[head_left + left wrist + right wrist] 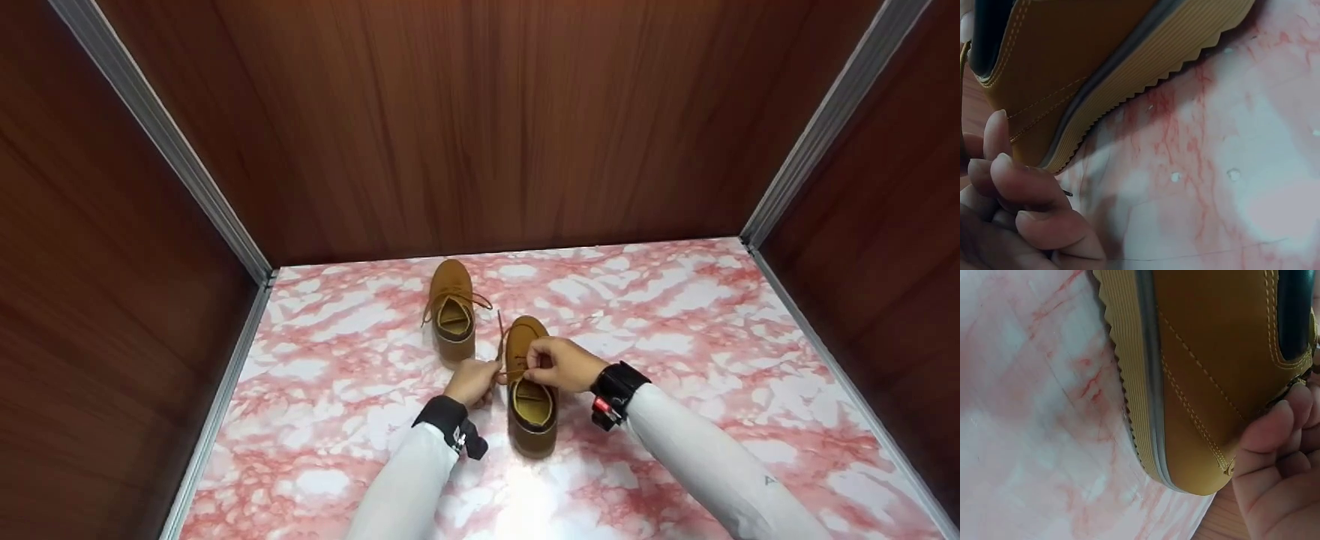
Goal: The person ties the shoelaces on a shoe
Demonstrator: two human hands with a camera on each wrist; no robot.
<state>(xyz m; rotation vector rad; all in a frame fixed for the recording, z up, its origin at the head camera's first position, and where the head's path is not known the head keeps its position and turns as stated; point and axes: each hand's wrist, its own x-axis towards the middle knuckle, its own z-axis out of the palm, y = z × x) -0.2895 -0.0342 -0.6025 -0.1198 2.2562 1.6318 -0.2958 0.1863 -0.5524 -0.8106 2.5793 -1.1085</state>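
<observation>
A tan lace-up shoe (532, 429) with a dark collar stands upright, toe pointing away from me. My left hand (472, 381) is at its left side, fingers curled around a tan shoelace (500, 330), one end of which sticks up past the hand. On the shoe's right, my right hand (568, 364) reaches over the lacing, thumb and forefinger pinching the lace near the top eyelets. The right wrist view shows those fingertips (1268, 428) against the shoe's upper; their exact grip is partly hidden. In the left wrist view, the curled fingers (1033, 185) are beside the ridged sole (1145, 79).
A matching tan shoe (452, 281) stands farther back and to the left, its laces hanging loose on both sides. Red-and-white marbled surface (337, 420) lies beneath both shoes. Brown wood-grain panels (480, 135) with grey metal edge strips (825, 112) enclose the back and sides.
</observation>
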